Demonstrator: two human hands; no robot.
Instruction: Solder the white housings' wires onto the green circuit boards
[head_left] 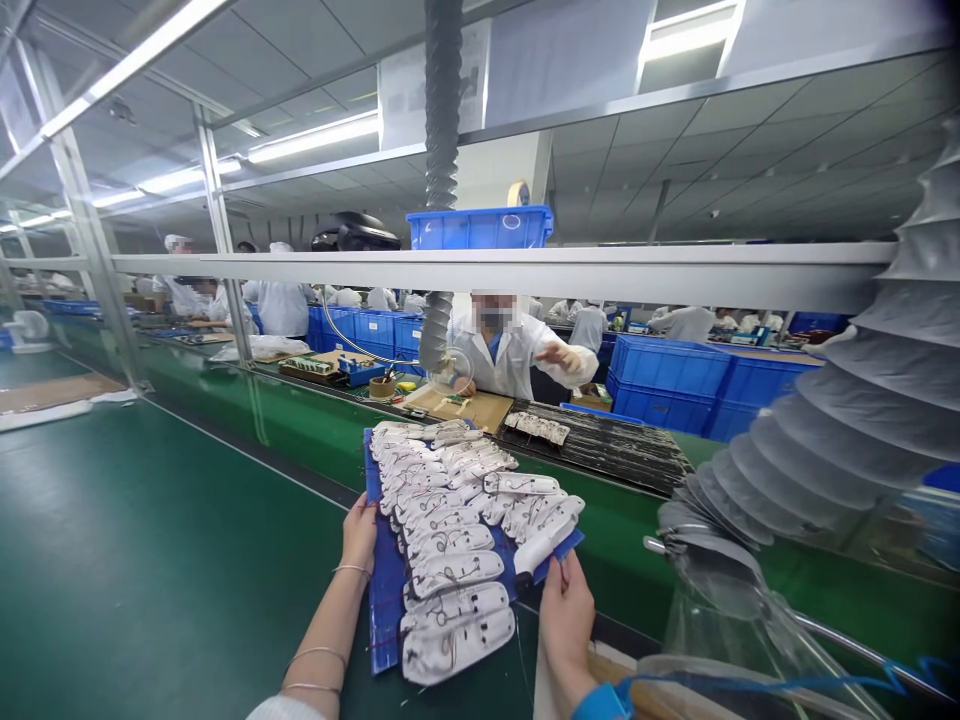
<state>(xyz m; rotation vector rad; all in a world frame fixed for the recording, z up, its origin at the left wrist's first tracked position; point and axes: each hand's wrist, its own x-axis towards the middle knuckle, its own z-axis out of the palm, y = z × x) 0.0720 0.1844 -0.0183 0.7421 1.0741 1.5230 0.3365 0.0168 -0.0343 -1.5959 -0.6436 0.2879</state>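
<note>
"Let's start at the far left. What do we have at 9 o'clock?"

"A white fan (28, 330), with the green tabletop (150, 560) spreading below it toward 8 o'clock."

"And our left hand (360, 535)?"

"Between 7 and 8 o'clock, with thin bracelets on the forearm. Its fingers are closed on the left edge of the blue board (384, 600)."

"Where is that board?"

"At 6 o'clock, between our hands. On it we carry rows of slim white parts (457, 570) with dark and reddish wires; toward the far end they overlap in a crowded heap. We can't tell whether its near edge touches the tabletop."

"What about 12 o'clock?"

"A blue bin (480, 232) sits on the shelf rail. Below it, just right of the middle of our view, a person (491, 365) in a white coat faces us across the bench, one hand raised toward 3 o'clock."

"Our right hand (568, 610)?"

"At 5 o'clock, gripping the board's right corner between thumb and fingers, beside one smooth white piece. A blue band circles the wrist."

"And further right?"

"At 4 o'clock, a dark streaked panel (600, 450) bears more white parts at its left end. Blue crates (667, 370) stand stacked at 3 o'clock, and a big grey ribbed duct (832, 400) hangs beyond them."
</note>
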